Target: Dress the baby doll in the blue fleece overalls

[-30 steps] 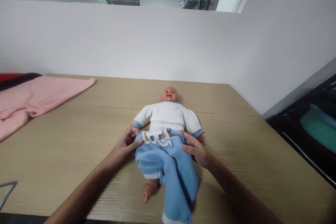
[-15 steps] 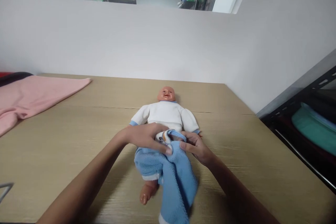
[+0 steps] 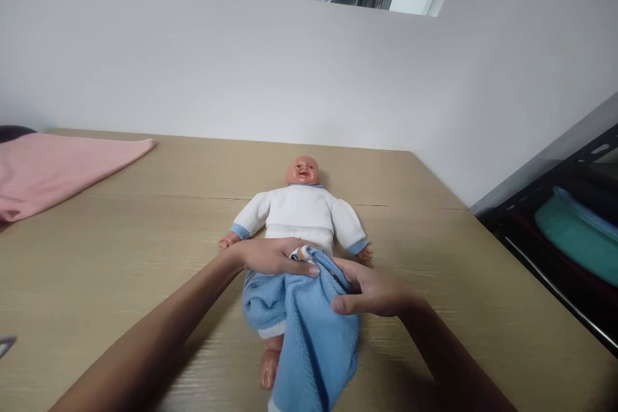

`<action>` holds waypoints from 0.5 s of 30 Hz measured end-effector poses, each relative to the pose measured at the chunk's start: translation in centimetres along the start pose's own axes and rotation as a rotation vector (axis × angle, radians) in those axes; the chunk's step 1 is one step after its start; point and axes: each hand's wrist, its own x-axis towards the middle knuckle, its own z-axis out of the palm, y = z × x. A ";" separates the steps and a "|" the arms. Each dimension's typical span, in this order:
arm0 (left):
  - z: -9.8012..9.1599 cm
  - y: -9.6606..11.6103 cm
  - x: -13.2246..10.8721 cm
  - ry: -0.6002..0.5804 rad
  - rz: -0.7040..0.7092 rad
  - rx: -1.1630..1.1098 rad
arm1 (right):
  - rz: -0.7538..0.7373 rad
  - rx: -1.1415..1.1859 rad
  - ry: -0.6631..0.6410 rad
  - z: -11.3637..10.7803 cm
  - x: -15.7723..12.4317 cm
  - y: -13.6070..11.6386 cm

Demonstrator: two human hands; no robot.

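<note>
A baby doll (image 3: 302,206) in a white top with blue cuffs lies on its back, head away from me. Blue fleece trousers (image 3: 316,328) cover its lower body. A bare doll foot (image 3: 270,367) sticks out of the left trouser leg; at the end of the right one no foot shows. My left hand (image 3: 273,256) lies across the doll's waist, its fingers closed on the waistband near a small printed patch. At the right side of the waistband, my right hand (image 3: 369,288) grips the fleece, thumb in front and fingers partly hidden by the cloth.
The wooden table (image 3: 183,232) meets a white wall (image 3: 217,71) behind the doll. Pink cloth (image 3: 62,167) lies at the far left. To the right, a black rack (image 3: 555,264) holds a green folded item (image 3: 574,232).
My right hand has shifted lower along the trousers' side, its thumb moving away from the waistband. The waist opening looks narrower. The camera view has tilted slightly.
</note>
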 end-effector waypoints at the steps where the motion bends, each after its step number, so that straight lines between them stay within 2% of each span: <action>1: -0.1 -0.1 0.0 0.000 -0.005 0.001 | 0.027 -0.011 -0.007 -0.1 -0.1 0.0; 3: -0.4 -0.5 -0.1 -0.037 0.004 -0.005 | 0.084 -0.057 -0.030 -0.3 -0.3 -0.1; 5: -0.7 -1.1 -0.1 -0.139 0.008 -0.044 | 0.121 -0.112 -0.056 -0.3 -0.4 0.0; 8: -1.0 -1.5 -0.1 -0.293 -0.017 -0.072 | 0.096 -0.124 -0.066 -0.1 -0.2 0.2; 12: -0.9 -1.5 0.1 -0.291 -0.013 0.021 | 0.030 0.001 -0.005 0.2 0.1 0.6; 15: -1.0 -1.6 0.1 -0.277 0.045 -0.024 | 0.038 0.102 0.096 0.4 -0.1 0.8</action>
